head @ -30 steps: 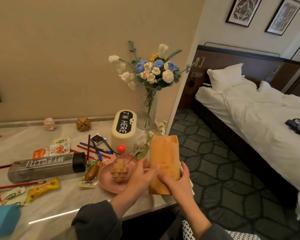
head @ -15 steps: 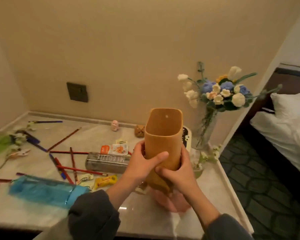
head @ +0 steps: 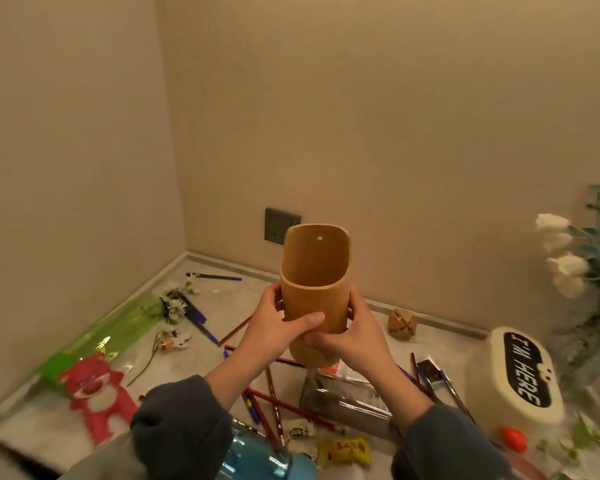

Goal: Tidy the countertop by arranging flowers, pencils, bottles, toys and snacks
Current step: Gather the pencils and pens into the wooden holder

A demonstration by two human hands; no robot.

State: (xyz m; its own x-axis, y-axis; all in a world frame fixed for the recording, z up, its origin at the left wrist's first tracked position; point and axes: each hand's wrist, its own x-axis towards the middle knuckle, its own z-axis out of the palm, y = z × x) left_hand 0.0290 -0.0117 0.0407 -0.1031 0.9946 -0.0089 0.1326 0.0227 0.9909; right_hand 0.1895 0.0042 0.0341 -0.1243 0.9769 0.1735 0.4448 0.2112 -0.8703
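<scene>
My left hand [head: 274, 327] and right hand [head: 355, 336] both wrap the lower half of the pencil holder [head: 312, 292]. My thumbs curl across its near face and my fingers go round the sides. It hangs upright above the countertop [head: 222, 299], in the middle of my view.

It is a tall tan tube with a matte, cork-like skin and rounded corners, its open mouth tipped toward me. The back wall rises higher than the front and has one small hole near its top edge (the base is hidden behind my fingers).

- **Six o'clock:** a clear bottle [head: 347, 400] lies on its side below the holder, with a yellow snack [head: 345, 450] nearer me.
- **Seven o'clock:** red pencils [head: 291, 410] cross each other above a blue bottle [head: 257, 459].
- **Eight o'clock:** a red bear toy [head: 94, 393] lies flat.
- **Nine to ten o'clock:** loose flower sprigs [head: 174, 306] lie scattered.
- **Three o'clock:** a wooden puzzle ball [head: 400, 323] sits near the wall.
- **Four o'clock:** a white box [head: 520, 375] reads I'M HERE.
- **Two to three o'clock:** white and blue flowers [head: 575, 258] stand at the right edge.
- **Twelve o'clock:** a wall socket [head: 282, 225] shows behind the rim.
</scene>
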